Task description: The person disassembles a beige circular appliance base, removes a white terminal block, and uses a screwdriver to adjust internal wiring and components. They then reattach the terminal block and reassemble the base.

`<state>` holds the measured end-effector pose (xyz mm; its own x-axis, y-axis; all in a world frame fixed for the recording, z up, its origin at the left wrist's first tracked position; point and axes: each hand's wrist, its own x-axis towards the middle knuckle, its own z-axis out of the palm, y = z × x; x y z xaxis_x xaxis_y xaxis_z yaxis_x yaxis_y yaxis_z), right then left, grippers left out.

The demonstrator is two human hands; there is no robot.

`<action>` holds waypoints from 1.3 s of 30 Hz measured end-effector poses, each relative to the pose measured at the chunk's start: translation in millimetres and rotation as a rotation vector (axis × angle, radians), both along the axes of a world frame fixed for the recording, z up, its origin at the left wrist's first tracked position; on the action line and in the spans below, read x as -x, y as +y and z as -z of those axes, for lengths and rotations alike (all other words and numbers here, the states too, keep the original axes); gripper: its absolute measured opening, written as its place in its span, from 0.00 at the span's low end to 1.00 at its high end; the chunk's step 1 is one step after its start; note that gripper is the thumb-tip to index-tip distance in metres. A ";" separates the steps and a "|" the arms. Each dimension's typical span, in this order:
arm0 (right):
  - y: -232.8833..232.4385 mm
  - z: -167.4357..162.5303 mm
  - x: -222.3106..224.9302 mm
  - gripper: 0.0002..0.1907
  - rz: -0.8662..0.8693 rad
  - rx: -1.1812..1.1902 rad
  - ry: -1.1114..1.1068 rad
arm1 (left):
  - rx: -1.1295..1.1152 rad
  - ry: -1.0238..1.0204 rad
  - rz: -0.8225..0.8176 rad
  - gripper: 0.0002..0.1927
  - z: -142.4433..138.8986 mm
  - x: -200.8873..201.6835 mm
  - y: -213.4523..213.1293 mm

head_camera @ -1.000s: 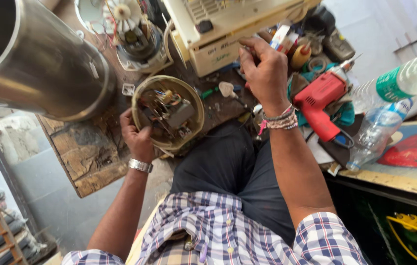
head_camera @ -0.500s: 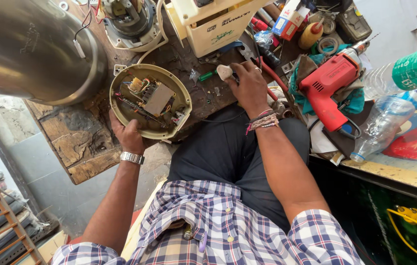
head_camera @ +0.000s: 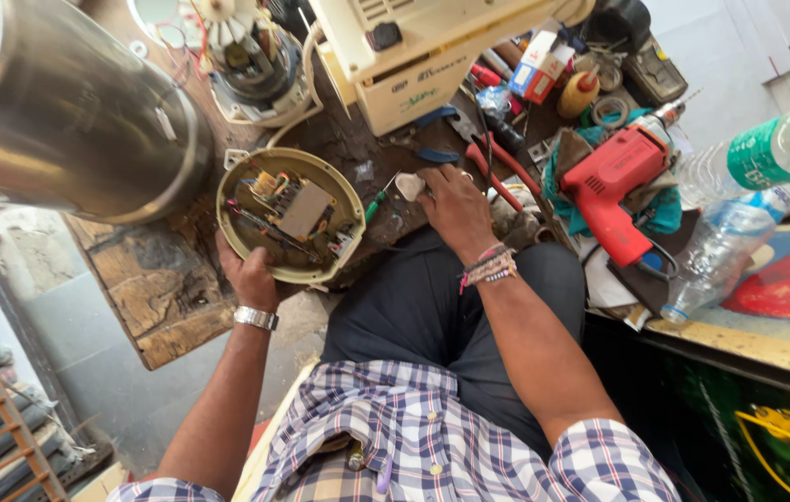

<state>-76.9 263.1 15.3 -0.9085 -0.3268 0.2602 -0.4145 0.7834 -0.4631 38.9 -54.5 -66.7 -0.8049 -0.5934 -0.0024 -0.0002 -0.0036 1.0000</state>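
The fingers (head_camera: 244, 263) of the left hand (head_camera: 251, 277) curl around the near rim of a round, cream-coloured appliance base (head_camera: 290, 216), gripping it from below so that its open side faces up, with a small circuit board and a tangle of wires showing inside. A metal watch (head_camera: 256, 318) sits on that wrist. The base rests at the near edge of a worn wooden workbench (head_camera: 158, 297), close to where the wood is chipped and scorched. The right hand (head_camera: 454, 206) lies a little to the side at the same near edge, its fingers bent down and closed loosely on a small pale scrap (head_camera: 410, 185) at their tips; a green-handled screwdriver (head_camera: 375, 203) lies between this hand and the base, just beside the fingertips, and I cannot tell whether it is touched. Beaded bracelets (head_camera: 488, 270) ring the right wrist. Farther back on the bench stands a cream plastic housing (head_camera: 414, 56), with an electric motor (head_camera: 251, 56) beside it and a big shiny steel jar (head_camera: 60, 112) looming at the left edge. Off to the right lie red-handled pliers (head_camera: 497, 172), a red power drill (head_camera: 611, 181) on a teal cloth, and two clear plastic bottles (head_camera: 739, 204).
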 end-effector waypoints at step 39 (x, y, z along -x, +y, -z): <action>-1.3 -138.2 108.7 0.16 -0.224 0.419 0.156 | -0.008 -0.064 0.036 0.31 18.3 20.9 -5.1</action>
<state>-185.6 261.8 153.5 -0.7677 -0.3481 0.5381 -0.6408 0.4267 -0.6382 18.0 -59.6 -85.0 -0.8237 -0.5639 -0.0596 -0.0649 -0.0107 0.9978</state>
